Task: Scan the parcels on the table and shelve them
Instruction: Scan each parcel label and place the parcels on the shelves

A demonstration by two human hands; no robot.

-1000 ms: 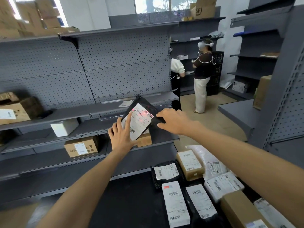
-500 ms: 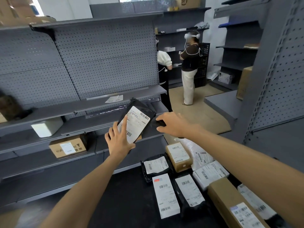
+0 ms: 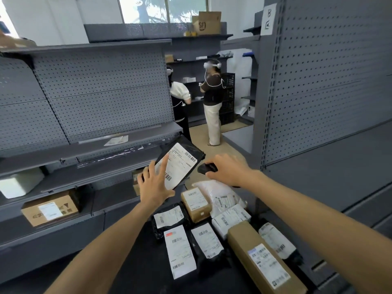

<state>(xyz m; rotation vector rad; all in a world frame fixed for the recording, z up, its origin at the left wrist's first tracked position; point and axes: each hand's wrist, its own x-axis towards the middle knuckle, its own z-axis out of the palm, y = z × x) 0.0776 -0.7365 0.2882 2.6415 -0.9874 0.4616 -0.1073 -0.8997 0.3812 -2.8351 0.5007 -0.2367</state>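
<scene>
My left hand [image 3: 153,184] holds up a flat black parcel [image 3: 180,163] with a white label, the index finger lying straight along the label. To its right my right hand [image 3: 228,168] grips a black handheld scanner [image 3: 206,168] whose head points toward the parcel. Below them, several parcels lie on the black table [image 3: 135,270]: black bags with white labels [image 3: 169,217], a small brown box [image 3: 196,203], a white bag [image 3: 220,194] and a long brown box [image 3: 263,259].
Grey pegboard shelving [image 3: 101,149] runs along the left, holding a brown box [image 3: 49,209], a white box [image 3: 20,183] and a paper sheet [image 3: 116,140]. A second shelving unit [image 3: 328,102] stands at right. Two people [image 3: 213,102] stand in the aisle behind.
The scanner's red light on the label is gone. The view has swung right and both hands, with parcel and scanner, sit a little further right and lower against the shelving.
</scene>
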